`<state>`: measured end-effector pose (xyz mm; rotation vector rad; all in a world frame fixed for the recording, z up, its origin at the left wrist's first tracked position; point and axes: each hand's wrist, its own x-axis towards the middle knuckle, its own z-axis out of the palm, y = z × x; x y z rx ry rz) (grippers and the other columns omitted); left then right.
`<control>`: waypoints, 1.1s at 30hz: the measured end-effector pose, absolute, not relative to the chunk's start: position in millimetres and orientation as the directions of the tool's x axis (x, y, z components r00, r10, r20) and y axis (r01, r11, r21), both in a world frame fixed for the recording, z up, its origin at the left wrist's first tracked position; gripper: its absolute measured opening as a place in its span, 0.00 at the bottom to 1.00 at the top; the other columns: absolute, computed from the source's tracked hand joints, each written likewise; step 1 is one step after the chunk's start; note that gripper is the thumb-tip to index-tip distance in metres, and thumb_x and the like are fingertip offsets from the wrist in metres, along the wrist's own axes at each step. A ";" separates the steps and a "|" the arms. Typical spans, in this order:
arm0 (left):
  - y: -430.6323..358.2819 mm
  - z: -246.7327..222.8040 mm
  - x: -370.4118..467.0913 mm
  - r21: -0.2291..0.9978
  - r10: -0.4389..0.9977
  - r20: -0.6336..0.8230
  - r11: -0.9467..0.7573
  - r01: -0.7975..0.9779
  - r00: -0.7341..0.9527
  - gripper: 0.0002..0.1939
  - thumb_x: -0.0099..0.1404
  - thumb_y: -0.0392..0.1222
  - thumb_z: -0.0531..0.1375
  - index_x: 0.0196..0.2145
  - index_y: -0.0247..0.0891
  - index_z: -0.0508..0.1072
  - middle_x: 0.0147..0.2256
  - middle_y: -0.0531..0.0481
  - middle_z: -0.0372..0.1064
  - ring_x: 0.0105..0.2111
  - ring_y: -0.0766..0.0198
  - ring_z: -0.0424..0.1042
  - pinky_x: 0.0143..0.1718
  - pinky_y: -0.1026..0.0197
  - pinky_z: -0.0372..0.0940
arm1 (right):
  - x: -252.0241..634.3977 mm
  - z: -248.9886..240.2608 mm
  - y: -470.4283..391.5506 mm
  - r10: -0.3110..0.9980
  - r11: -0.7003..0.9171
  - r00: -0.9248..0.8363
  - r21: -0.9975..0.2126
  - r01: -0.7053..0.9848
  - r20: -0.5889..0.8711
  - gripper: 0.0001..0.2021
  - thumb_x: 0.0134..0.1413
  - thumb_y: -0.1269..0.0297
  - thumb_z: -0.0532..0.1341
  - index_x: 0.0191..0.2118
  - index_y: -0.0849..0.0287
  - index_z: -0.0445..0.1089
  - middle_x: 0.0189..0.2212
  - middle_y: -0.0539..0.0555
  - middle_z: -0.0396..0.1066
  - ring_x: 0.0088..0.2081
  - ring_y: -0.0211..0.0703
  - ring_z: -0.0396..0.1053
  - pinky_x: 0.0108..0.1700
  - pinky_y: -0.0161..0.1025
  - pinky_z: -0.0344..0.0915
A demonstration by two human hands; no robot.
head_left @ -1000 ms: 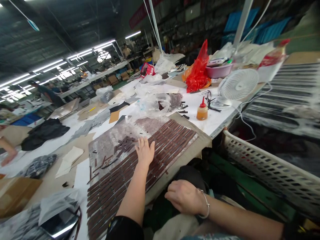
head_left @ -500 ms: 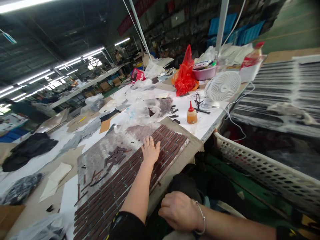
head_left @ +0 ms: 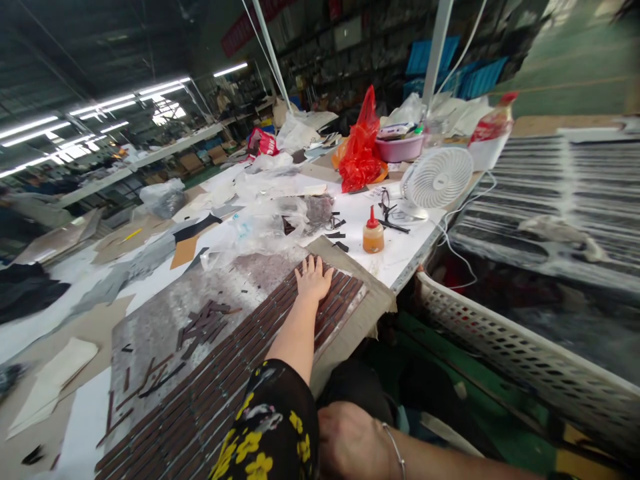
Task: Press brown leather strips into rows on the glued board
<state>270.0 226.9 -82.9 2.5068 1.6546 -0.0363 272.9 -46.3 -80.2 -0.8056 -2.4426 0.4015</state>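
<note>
My left hand lies with spread fingers on dark brown strips, near the far end of their close rows. It holds nothing. The strips cover part of a stained grey board, where a loose pile of similar strips sits to the left. Low in the picture, my right hand, with a bracelet at its wrist, is curled closed by my lap. My left sleeve covers part of its fingers, and nothing shows in it. Beyond the board stands a small bottle of amber liquid with a red nozzle.
Clear plastic bags lie past the board. Farther back are a red bag, a pink basin and a white fan with its cable. A white slatted basket stands right of the table edge. Paper sheets lie left.
My left hand has slid farther along the strips towards their far end, and more of its flowered sleeve shows. That sleeve now covers part of my right hand. The view has shifted slightly.
</note>
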 end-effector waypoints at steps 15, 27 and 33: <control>161.1 -75.8 300.2 0.183 0.858 -0.104 -0.480 0.858 0.502 0.35 0.67 0.59 0.35 0.64 0.36 0.48 0.65 0.43 0.37 0.65 0.49 0.34 0.61 0.37 0.37 | 274.4 -79.6 -47.9 0.621 0.773 -0.704 -0.420 0.476 0.345 0.12 0.54 0.62 0.57 0.22 0.58 0.62 0.22 0.49 0.64 0.26 0.37 0.58 0.25 0.37 0.52; 133.0 -64.1 269.4 0.352 0.848 -0.116 -0.451 0.820 0.517 0.35 0.65 0.60 0.37 0.64 0.41 0.45 0.66 0.50 0.34 0.65 0.54 0.31 0.62 0.41 0.34 | 281.2 -76.7 -58.7 0.711 0.641 -0.650 -0.628 0.442 0.267 0.10 0.45 0.77 0.54 0.32 0.58 0.68 0.32 0.55 0.69 0.36 0.44 0.66 0.39 0.39 0.63; 124.0 -32.9 192.4 0.385 0.916 0.129 -0.400 0.832 0.380 0.36 0.66 0.62 0.32 0.65 0.39 0.40 0.66 0.50 0.36 0.65 0.59 0.33 0.63 0.48 0.42 | 285.6 -76.3 -50.2 0.595 0.769 -0.712 -0.520 0.372 0.372 0.13 0.58 0.71 0.51 0.44 0.56 0.69 0.34 0.54 0.71 0.35 0.39 0.69 0.37 0.34 0.67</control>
